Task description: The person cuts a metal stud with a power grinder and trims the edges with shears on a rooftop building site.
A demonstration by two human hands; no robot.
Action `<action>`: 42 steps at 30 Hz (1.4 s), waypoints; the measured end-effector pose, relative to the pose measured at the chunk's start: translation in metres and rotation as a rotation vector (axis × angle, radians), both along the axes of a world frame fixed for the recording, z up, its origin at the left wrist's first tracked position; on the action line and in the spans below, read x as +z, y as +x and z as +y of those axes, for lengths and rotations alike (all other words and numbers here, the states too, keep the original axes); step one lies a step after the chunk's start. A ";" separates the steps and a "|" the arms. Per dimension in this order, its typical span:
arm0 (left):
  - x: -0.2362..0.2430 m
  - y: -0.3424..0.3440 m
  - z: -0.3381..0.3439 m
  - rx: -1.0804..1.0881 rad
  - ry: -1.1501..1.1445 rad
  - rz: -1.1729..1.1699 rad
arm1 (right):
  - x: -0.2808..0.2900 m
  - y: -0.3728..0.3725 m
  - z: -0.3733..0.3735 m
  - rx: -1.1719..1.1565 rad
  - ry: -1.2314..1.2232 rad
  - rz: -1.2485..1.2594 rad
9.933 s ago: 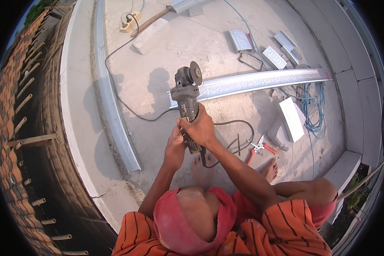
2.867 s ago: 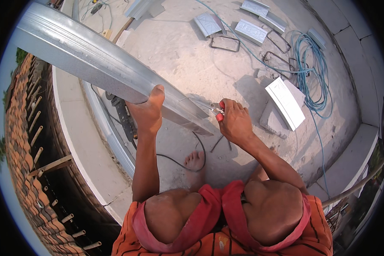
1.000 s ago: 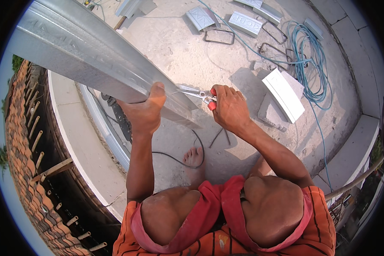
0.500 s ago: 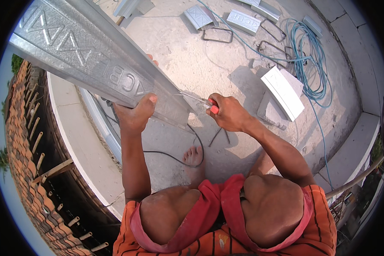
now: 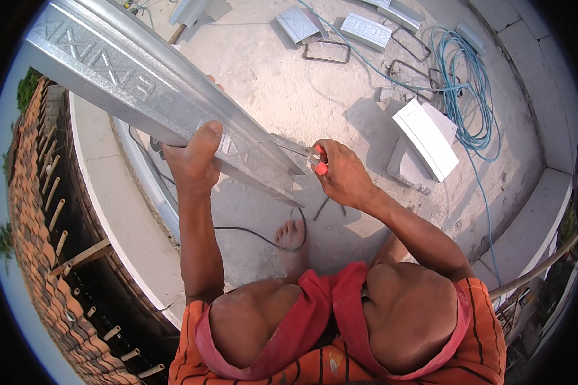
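A long galvanized steel channel (image 5: 125, 86) slants from the upper left down to the space before my knees. My left hand (image 5: 196, 157) is closed around it, thumb on top and the other fingers mostly hidden behind. The open side of its near end shows between the two flanges. In my right hand (image 5: 347, 170) is a pair of red-handled snips (image 5: 315, 160), with the fingers wrapped round the grips. Their slim metal jaws reach left to the channel's far flange close to its end; whether they bite into the metal I cannot tell.
Cut channel pieces (image 5: 366, 32) and bent steel rods (image 5: 327, 52) lie at the back. To the right are a coiled blue hose (image 5: 469, 96) and a white channel piece (image 5: 425, 141) on a block (image 5: 410, 168). A low wall (image 5: 109, 173) stands left, beyond it a tiled roof (image 5: 42, 256).
The channel has rolled, so the open side of its near end shows more. My left hand has shifted slightly up and left with it. My right hand stays nearly in place.
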State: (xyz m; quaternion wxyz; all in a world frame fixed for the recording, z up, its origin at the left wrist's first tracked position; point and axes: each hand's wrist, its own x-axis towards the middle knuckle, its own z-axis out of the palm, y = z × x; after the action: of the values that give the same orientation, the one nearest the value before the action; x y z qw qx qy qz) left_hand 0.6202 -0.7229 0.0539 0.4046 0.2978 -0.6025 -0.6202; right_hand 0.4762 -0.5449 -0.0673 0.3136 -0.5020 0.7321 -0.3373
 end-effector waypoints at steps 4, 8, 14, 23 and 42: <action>0.001 0.004 0.000 -0.004 0.005 -0.022 | 0.006 0.002 -0.003 0.004 0.009 0.029; -0.001 0.003 0.002 0.034 0.056 0.061 | 0.010 0.002 -0.004 -0.006 -0.034 0.172; -0.009 0.006 -0.004 0.056 -0.029 0.029 | 0.022 0.001 -0.007 -0.073 0.062 0.219; -0.011 -0.002 0.002 0.097 -0.100 -0.013 | 0.021 0.001 -0.012 -0.043 0.039 0.153; -0.003 0.020 -0.016 -0.280 0.002 0.120 | 0.033 -0.019 -0.006 0.286 0.246 -0.381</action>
State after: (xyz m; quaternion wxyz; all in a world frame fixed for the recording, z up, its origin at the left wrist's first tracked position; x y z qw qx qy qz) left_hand 0.6399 -0.7387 0.0507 0.3493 0.1738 -0.6122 -0.6878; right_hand 0.4570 -0.5509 -0.0346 0.5488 -0.4860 0.6168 -0.2866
